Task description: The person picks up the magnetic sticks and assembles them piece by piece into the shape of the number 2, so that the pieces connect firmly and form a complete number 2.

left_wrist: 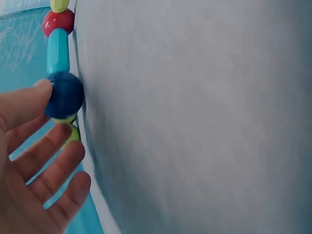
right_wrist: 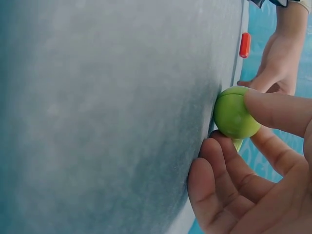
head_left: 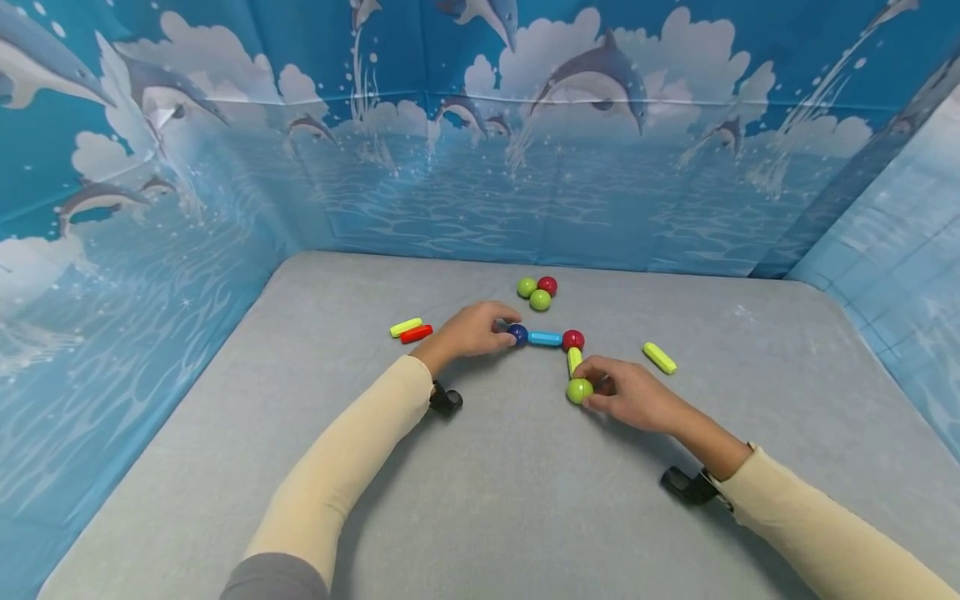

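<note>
A joined chain lies on the grey surface (head_left: 480, 492): a dark blue ball (head_left: 517, 335), a light blue rod (head_left: 545, 338), a red ball (head_left: 573, 340), a yellow-green rod (head_left: 574, 360) and a green ball (head_left: 579, 391). At its left end my left hand (head_left: 476, 329) pinches the dark blue ball (left_wrist: 66, 95) between thumb and fingers. The right hand (head_left: 630, 393) pinches the green ball (right_wrist: 236, 113) at the near end. In the right wrist view that ball hides most of the yellow-green rod behind it.
Behind the chain, two green balls (head_left: 540, 300) and another red ball (head_left: 547, 286) sit together. A yellow-green rod (head_left: 406, 327) and a red rod (head_left: 416, 334) lie left of the left hand. One more yellow-green rod (head_left: 660, 357) lies to the right. Blue dolphin-print curtains (head_left: 465, 192) surround the surface.
</note>
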Tool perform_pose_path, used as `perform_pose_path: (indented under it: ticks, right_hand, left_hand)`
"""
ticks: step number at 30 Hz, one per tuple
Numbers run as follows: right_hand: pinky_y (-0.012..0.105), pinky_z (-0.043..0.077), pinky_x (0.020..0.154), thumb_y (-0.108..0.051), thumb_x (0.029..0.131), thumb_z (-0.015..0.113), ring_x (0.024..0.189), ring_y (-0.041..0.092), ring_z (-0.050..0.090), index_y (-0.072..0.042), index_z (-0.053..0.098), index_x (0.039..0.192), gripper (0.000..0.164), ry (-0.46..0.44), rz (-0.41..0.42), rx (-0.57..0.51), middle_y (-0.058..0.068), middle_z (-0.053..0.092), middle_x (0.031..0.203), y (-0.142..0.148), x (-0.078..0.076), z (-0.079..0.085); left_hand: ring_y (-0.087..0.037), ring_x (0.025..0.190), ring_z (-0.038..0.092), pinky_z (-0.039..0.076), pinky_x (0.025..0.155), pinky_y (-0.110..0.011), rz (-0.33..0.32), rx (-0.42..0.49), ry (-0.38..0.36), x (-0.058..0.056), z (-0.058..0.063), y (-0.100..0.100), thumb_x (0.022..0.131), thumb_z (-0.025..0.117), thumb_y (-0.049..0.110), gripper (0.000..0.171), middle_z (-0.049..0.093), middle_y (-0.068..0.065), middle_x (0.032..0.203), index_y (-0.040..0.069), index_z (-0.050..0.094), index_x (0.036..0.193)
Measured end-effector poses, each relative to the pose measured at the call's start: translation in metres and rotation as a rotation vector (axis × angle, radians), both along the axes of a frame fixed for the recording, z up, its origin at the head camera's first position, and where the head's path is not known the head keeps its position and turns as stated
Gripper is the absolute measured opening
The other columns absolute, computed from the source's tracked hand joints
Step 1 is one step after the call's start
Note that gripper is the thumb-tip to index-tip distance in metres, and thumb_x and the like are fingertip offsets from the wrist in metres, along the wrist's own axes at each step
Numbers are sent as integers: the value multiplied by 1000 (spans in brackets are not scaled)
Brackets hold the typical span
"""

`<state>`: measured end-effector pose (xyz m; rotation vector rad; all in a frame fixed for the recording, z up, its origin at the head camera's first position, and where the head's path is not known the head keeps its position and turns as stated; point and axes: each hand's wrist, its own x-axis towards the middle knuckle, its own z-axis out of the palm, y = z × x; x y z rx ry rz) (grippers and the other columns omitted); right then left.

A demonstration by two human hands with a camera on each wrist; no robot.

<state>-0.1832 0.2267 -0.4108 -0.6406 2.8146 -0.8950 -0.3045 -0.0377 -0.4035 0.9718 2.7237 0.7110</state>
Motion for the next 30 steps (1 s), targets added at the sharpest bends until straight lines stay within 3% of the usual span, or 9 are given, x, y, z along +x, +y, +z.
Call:
perform_pose_path:
  ticks: [7,12,18,24,30]
  right_hand:
    - [29,53,74,-9,90,70,90,18,64,-11,62,112,25,-20,-6,-4,10,69,107,1,-1,0]
    - [30,53,75,-9,90,70,90,18,63,-12,62,113,25,-22,-3,-8,11,68,107,0,-1,0]
    - [34,54,77,-8,90,70,91,19,64,-11,62,114,25,-16,-2,-11,10,69,108,-1,-1,-1]
    - [35,54,78,-8,90,70,92,19,63,-12,62,114,25,-18,0,-9,10,68,108,-1,-1,-2]
    - [33,54,76,-6,90,70,93,19,65,-12,62,112,24,-25,1,-26,9,69,108,1,0,-1]
  left_hand:
    - [-24,117,62,50,101,-43,37,9,27,3,6,-26,98,62,25,40,59,-5,142,13,61,136]
    - [-24,117,62,49,102,-44,48,-18,44,6,6,-45,99,61,24,38,59,-7,142,12,62,135]
    - [-28,125,59,47,106,-48,34,-73,118,17,11,-67,99,61,22,36,58,-9,142,12,64,133]
    - [-32,131,54,44,108,-51,103,-67,189,23,17,-108,98,62,20,35,60,-12,139,9,65,130]
    - [-33,112,64,51,95,-51,224,-78,208,16,22,-143,96,63,16,32,63,-12,131,7,67,127]
